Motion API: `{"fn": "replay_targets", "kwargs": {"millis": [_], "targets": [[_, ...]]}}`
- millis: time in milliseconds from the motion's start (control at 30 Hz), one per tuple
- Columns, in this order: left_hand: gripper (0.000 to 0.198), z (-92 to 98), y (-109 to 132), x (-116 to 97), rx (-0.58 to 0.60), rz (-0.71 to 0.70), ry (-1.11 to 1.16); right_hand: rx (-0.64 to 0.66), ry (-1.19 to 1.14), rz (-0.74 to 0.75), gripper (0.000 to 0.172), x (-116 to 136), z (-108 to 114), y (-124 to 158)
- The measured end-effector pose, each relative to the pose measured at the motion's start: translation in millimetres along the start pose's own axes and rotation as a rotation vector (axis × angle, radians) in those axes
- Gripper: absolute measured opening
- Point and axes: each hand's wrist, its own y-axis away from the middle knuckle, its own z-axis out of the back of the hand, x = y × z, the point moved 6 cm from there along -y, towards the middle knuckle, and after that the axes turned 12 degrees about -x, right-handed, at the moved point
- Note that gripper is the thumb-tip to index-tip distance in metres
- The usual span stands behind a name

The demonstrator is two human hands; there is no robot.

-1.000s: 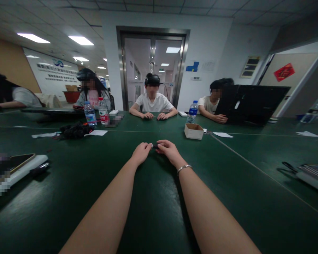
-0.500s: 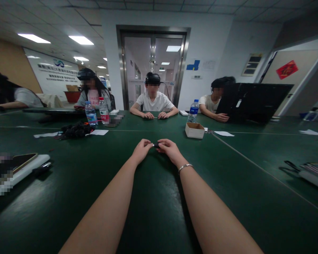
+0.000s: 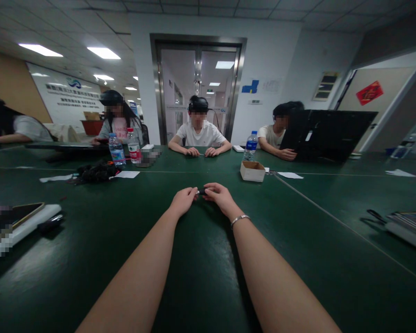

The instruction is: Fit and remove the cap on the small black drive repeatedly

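Observation:
A small dark, rod-like object (image 3: 201, 191) with a silvery end lies between my two hands, just above the green table; its exact kind is too small to make out. My right hand (image 3: 222, 196), with a metal bangle on the wrist, pinches the black body from the right. From the left, my left hand (image 3: 183, 201) has its fingers closed at the silvery end. The fingertips of both hands partly cover the object.
Beyond my hands stand an open cardboard box (image 3: 252, 172) and a blue-labelled bottle (image 3: 251, 146). Two bottles and a black tangled bundle (image 3: 96, 173) are at the left back. A monitor (image 3: 333, 136) stands at the right. Several people sit around the table (image 3: 201, 277).
My left hand has shifted slightly down and its fingers sit lower at the silvery end. More of the dark object shows between the hands. The whole view has moved slightly.

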Motion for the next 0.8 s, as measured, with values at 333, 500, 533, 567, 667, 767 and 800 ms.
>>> {"fn": "replay_targets", "kwargs": {"millis": [333, 500, 533, 567, 667, 767, 800], "targets": [[0.024, -3.2, -1.1, 2.1, 0.004, -0.005, 0.089, -0.010, 0.011, -0.010, 0.018, 1.2, -0.7, 1.2], [0.050, 2.6, 2.4, -3.1, -0.004, -0.011, -0.045, -0.008, 0.016, -0.017, 0.016, 2.4, -1.2, 1.9], [0.048, 3.0, 2.6, -4.3, -0.006, -0.015, -0.037, -0.009, 0.014, -0.016, 0.016, 2.6, -1.1, 1.8], [0.046, 2.8, 2.7, -5.3, -0.003, -0.023, -0.037, -0.007, 0.013, -0.015, 0.016, 2.6, -1.2, 1.8], [0.052, 1.5, 2.4, -4.6, 0.007, -0.015, -0.108, 0.007, 0.024, -0.014, 0.017, 2.0, -2.0, 1.7], [0.049, 2.1, 2.1, -5.3, -0.010, -0.006, -0.086, 0.000, 0.022, -0.014, 0.018, 1.6, -1.7, 1.8], [0.047, 2.0, 2.3, -6.3, -0.009, -0.014, -0.071, 0.001, 0.019, -0.015, 0.018, 1.6, -1.8, 1.8]]}}
